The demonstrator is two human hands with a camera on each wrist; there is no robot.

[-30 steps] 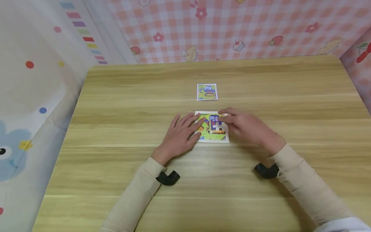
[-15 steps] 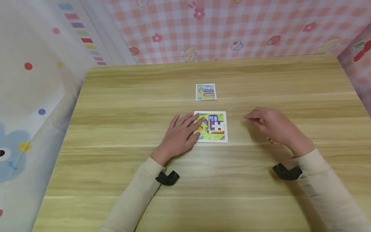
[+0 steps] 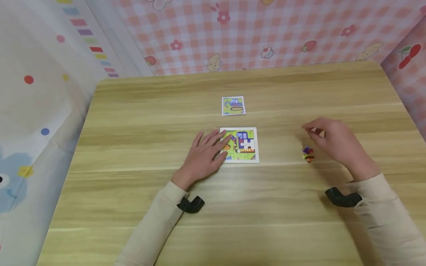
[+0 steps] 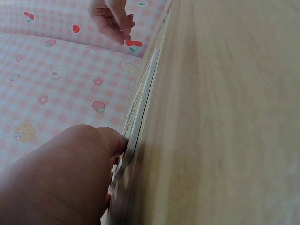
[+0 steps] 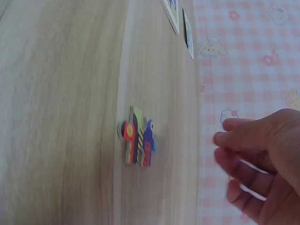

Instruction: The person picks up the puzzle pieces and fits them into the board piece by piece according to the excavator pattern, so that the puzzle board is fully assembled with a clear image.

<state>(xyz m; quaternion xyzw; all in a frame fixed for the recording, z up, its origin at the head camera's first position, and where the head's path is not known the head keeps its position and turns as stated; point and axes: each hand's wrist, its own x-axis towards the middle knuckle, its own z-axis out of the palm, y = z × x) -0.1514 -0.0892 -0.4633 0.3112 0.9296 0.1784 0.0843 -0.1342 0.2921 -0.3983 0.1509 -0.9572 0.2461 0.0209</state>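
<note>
In the head view my left hand (image 3: 199,157) rests with its fingers spread over the left side of a small jigsaw puzzle board (image 3: 257,146). The board has a white rim and a digger picture, with a pale gap right of centre. My right hand (image 3: 339,144) hovers to the right, fingers loosely bent, thumb and index finger near each other, nothing visible between them. Below its fingertips lie loose jigsaw pieces (image 3: 307,153) in blue, red, yellow and green. The right wrist view shows these jigsaw pieces (image 5: 138,140) on the table, apart from the right hand (image 5: 260,164).
A small picture card (image 3: 233,106) with a similar digger lies behind the board. The wooden table (image 3: 149,111) ends at a pink checked cloth (image 3: 246,33) at the back. Black curved pieces (image 3: 191,204) stick out at both wrists.
My right hand has left the puzzle board and moved right, to above the loose jigsaw pieces, which now show fully. My left hand has stayed on the board. The head view has shifted slightly.
</note>
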